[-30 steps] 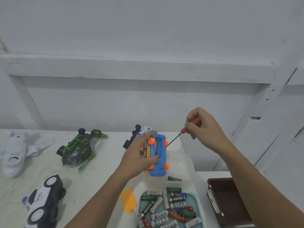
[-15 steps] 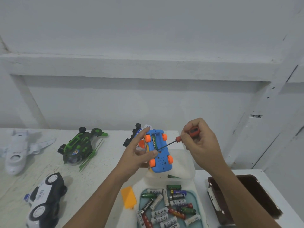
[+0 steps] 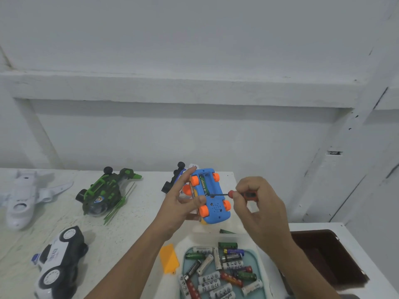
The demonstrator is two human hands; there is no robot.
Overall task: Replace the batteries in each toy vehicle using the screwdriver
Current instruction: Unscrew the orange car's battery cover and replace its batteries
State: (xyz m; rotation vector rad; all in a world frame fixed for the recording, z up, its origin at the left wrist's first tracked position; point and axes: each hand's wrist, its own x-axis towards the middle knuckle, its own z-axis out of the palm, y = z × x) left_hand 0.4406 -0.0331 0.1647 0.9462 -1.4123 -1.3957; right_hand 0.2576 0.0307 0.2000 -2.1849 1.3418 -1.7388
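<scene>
Whole job sits on the white table (image 3: pixel 129 234). Landmark = the blue car (image 3: pixel 212 203), held up off the table, belly twd me so the open bay shows.

White plane (image 3: pixel 23 197) is far left of it. Blk-and-wht car (image 3: pixel 60 264) is down-left nr me, green vehicle (image 3: pixel 103 193) left and closer in. All parked aside, prob waiting their turn. Brown box (image 3: pixel 323 255) is lower right.

Battery tray (image 3: pixel 251 254) sits directly below the car, so spare batteries (image 3: pixel 216 275) are a short reach.

L hand (image 3: pixel 179 210) pinches the car: thumb pressed on the belly, index straight up its side, other fingers behind, mostly hidden. R hand (image 3: pixel 259 210), just right of the car, has fingers curled round the handle.

Orange cover (image 3: pixel 170 258) lies below-left, already off. Screwdriver (image 3: pixel 232 193) is level, tip at the bay's edge. One cell (image 3: pixel 203 183) is inside; looks like I'm levering it out.
</scene>
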